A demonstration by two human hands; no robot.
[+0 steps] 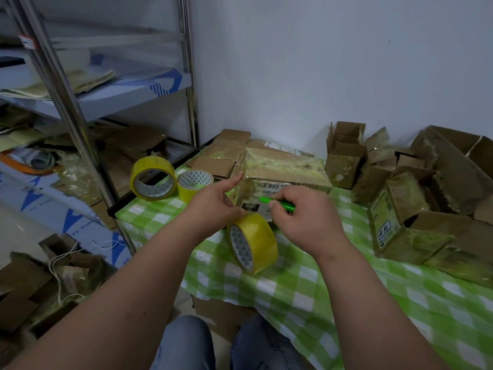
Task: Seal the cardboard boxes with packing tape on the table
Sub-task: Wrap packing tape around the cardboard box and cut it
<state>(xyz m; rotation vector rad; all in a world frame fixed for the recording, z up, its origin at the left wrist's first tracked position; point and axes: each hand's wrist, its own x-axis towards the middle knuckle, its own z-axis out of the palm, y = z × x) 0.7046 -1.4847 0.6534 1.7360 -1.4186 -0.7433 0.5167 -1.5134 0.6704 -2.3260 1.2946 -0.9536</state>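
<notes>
A taped cardboard box (pixel 282 169) with a barcode label lies on the green checked tablecloth (pixel 306 289) in front of me. My left hand (pixel 213 206) holds a yellow tape roll (pixel 253 241) by its upper rim, forefinger stretched out to the box's near left corner. A clear strip of tape seems to run from the roll up to the box. My right hand (pixel 301 217) is closed around a green cutter (pixel 277 204), its tip pointing left at the box's front face, just above the roll.
Two more yellow tape rolls (pixel 153 178) (pixel 194 184) stand at the table's left corner. Flattened cardboard (pixel 229 150) lies behind the box. Several open and worn boxes (pixel 344 156) (pixel 408 222) crowd the right side. A metal shelf rack (pixel 80 116) stands at left.
</notes>
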